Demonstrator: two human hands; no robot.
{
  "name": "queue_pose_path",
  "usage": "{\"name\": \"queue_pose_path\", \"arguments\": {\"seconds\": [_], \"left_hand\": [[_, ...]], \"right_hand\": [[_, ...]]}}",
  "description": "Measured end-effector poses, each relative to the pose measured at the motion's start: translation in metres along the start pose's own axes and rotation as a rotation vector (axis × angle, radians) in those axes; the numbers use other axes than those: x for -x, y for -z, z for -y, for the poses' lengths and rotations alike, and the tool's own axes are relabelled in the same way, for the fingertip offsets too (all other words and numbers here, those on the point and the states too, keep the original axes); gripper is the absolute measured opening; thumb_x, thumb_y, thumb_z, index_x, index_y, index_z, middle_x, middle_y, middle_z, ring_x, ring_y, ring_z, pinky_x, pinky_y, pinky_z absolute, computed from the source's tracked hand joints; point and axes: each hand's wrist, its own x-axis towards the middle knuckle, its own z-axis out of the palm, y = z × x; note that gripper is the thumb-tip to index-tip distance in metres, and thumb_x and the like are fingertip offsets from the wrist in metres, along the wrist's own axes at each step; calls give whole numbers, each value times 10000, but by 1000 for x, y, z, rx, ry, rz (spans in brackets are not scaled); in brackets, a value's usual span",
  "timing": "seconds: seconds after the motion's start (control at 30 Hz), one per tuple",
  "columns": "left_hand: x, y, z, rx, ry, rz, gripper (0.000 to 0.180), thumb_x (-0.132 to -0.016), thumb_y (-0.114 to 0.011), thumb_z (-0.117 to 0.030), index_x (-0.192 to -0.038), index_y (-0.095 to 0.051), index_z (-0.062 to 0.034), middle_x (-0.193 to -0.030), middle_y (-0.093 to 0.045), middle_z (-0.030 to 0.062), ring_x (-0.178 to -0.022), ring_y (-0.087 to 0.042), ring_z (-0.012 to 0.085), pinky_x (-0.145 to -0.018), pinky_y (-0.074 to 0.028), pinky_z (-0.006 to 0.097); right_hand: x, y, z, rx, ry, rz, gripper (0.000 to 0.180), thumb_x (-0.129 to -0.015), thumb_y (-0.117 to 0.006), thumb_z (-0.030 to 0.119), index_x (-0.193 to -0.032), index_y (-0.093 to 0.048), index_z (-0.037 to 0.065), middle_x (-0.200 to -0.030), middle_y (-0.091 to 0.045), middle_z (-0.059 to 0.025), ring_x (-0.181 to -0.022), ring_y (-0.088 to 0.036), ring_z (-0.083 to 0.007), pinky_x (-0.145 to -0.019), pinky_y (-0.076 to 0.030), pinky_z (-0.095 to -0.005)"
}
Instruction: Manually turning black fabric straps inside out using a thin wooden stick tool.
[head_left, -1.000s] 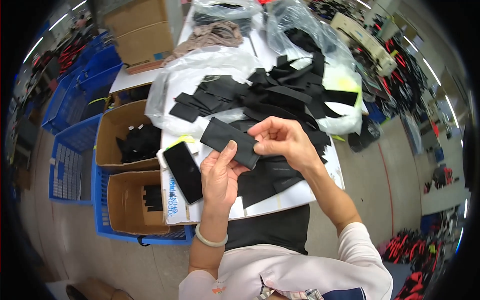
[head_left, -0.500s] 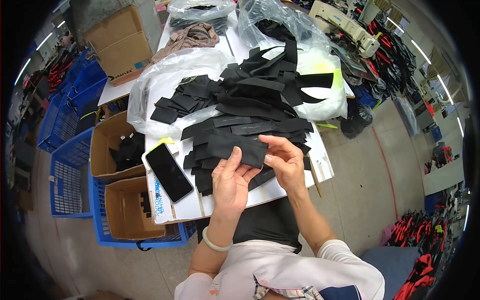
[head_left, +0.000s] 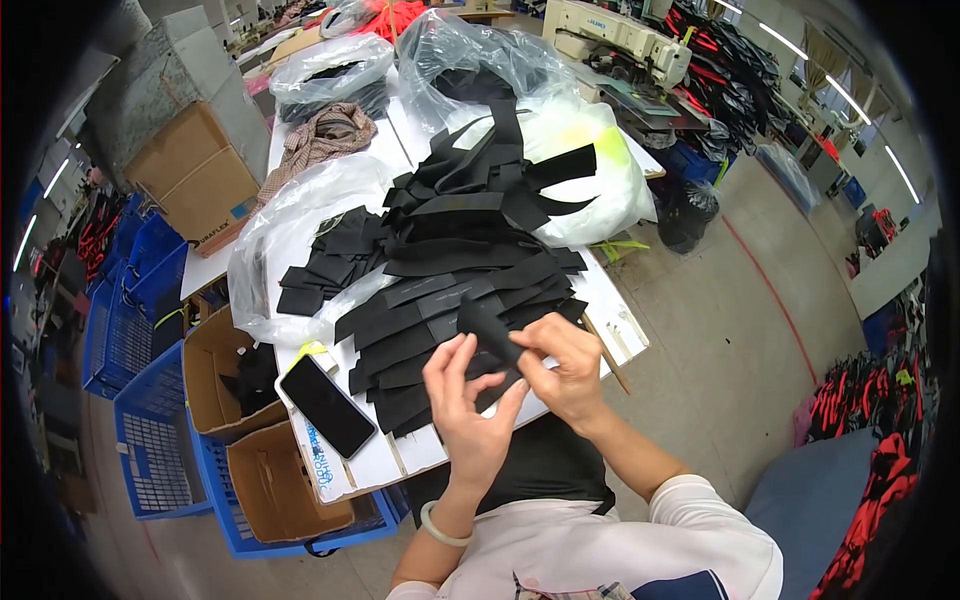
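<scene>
In front of me, above the table's near part, a short black fabric strip (head_left: 488,330) is bent and tilted. My right hand (head_left: 565,372) pinches one end of it between thumb and fingers. My left hand (head_left: 470,420) is beside it with the fingers curved and apart; it does not appear to grip the strip. Beneath both hands, overlapping rows of black fabric strips (head_left: 420,300) cover the table. Farther back lies a loose heap of longer black strips (head_left: 470,205). Folded black pieces (head_left: 340,255) are piled at its left.
A dark-screened phone (head_left: 328,405) lies at the white table's (head_left: 625,325) left near corner. Clear plastic bags (head_left: 255,285) and a checked cloth (head_left: 325,140) are farther back. Left of the table, cardboard boxes (head_left: 285,485) stand in a blue crate (head_left: 240,535). A sewing machine (head_left: 620,45) is at the far right.
The black strip, held flat by both hands before, is now bent in my right hand. My left hand's fingers have come apart from it. The whole view has shifted and turned somewhat.
</scene>
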Motion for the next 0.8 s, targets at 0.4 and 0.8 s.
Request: {"name": "queue_pose_path", "arguments": {"seconds": [0.4, 0.8], "left_hand": [[-4, -7, 8, -460, -228, -75, 172, -724, -609, 69, -887, -645, 29, -733, -601, 119, -732, -596, 265, -580, -478, 342], [-4, 17, 19, -534, -225, 35, 133, -807, -538, 73, -901, -628, 49, -716, -637, 140, -607, -634, 219, -546, -494, 293]], "right_hand": [[4, 14, 3, 38, -49, 273, 90, -719, -633, -44, -804, -610, -26, -779, -560, -89, -659, -559, -185, -586, -451, -280], [53, -23, -16, -1829, -1219, 219, 87, -891, -559, 87, -805, -557, 70, -614, -491, 18, -472, -372, -43, -409, -293, -202]]}}
